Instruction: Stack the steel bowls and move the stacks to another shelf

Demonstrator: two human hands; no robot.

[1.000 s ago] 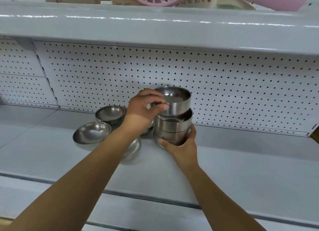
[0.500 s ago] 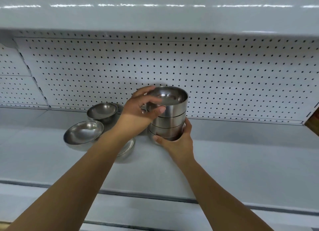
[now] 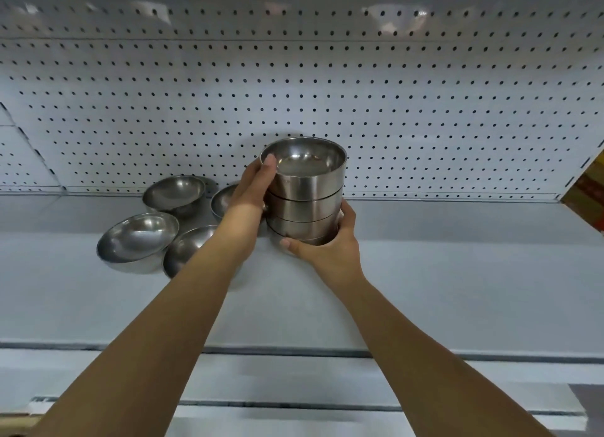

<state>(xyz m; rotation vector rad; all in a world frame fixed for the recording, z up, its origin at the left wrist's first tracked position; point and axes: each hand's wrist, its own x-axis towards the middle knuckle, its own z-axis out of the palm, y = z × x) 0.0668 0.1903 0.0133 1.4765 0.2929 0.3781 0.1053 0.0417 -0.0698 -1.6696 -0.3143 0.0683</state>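
A stack of several straight-sided steel bowls (image 3: 305,196) stands upright near the middle of the grey shelf (image 3: 441,273). My left hand (image 3: 253,188) grips the stack's upper left side, thumb on the top bowl's rim. My right hand (image 3: 330,250) cups the bottom of the stack from the front and right. Whether the stack touches the shelf I cannot tell. To the left lie loose rounded steel bowls: one at the back (image 3: 175,194), one at the front left (image 3: 137,242), one (image 3: 188,248) partly hidden under my left forearm, and one (image 3: 224,204) behind my left wrist.
A white pegboard wall (image 3: 425,109) backs the shelf. The shelf's front edge (image 3: 294,351) runs across below my forearms, with a lower ledge (image 3: 294,407) beneath it. A brown and yellow object (image 3: 588,191) shows at the far right edge.
The top bowl has settled down into the stack. My left hand slid from its rim to the stack's side. The view has tilted downward, hiding the upper shelf.
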